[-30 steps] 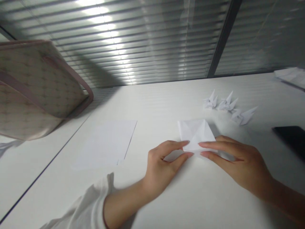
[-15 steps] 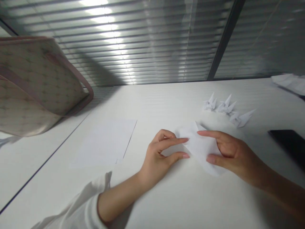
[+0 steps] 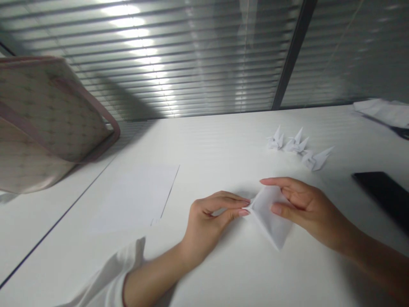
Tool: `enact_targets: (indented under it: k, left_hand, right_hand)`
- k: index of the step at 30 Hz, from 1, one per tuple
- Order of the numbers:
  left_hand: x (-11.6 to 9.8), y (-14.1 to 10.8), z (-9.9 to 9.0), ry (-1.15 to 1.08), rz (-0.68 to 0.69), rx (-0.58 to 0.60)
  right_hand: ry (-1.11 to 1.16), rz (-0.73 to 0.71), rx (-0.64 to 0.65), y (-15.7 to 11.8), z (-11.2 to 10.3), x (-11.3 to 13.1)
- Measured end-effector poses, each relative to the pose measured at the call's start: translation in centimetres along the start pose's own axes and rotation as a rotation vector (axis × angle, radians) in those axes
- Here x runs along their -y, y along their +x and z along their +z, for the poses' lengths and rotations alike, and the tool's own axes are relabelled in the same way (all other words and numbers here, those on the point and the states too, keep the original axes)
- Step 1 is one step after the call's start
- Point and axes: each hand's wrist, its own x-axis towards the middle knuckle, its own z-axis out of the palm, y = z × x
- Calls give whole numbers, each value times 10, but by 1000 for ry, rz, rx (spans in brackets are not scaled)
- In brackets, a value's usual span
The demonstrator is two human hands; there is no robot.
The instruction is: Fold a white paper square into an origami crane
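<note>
A partly folded piece of white paper (image 3: 270,215) is held between my two hands, just above the white table. My left hand (image 3: 214,221) pinches its left corner between thumb and fingers. My right hand (image 3: 300,204) grips the right side, thumb on the near face and fingers behind, where they are partly hidden. One flap hangs to a point toward me. Beyond my right hand stand three small folded paper cranes, a left one (image 3: 275,140), a middle one (image 3: 297,141) and a right one (image 3: 316,159).
Flat white sheets (image 3: 137,196) lie left of my hands. A patterned handbag (image 3: 47,128) with pink handles stands at the far left. On the right are a black phone (image 3: 383,196) and some crumpled white paper or plastic (image 3: 383,111). Window blinds (image 3: 191,64) rise behind the table.
My left fingers have closed on the paper's left corner. The paper has drawn into a narrower diamond shape, its lower point now facing me. The view has shifted slightly.
</note>
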Motion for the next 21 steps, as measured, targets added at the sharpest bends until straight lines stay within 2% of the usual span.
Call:
enact_targets:
  k: [4, 6, 9, 10, 13, 15, 19, 21]
  left_hand:
    - [-1, -2, 2, -11, -35, -5]
    - [-1, -4, 3, -1, -38, -23]
    - [-2, -9, 6, 38, -2, -82]
    - [-3, -10, 7, 56, 17, -105]
    - [-4, -14, 11, 90, 80, -132]
    - [-5, -16, 12, 121, 112, -136]
    - [-5, -20, 14, 176, 220, -105]
    - [-4, -21, 14, 194, 269, -82]
  right_hand:
    - [-78, -78, -24, 1, 3, -6]
    - [-227, -206, -143, 1, 5, -8]
    - [-562, -474, -361, -3, 9, -7]
    - [-640, -557, -367, -5, 11, -5]
    - [-713, -732, -262, -12, 15, 2]
    - [-750, -784, -249, -16, 16, 4]
    - [-880, -846, -325, -18, 20, 7]
    - [-871, -832, -376, -17, 22, 11]
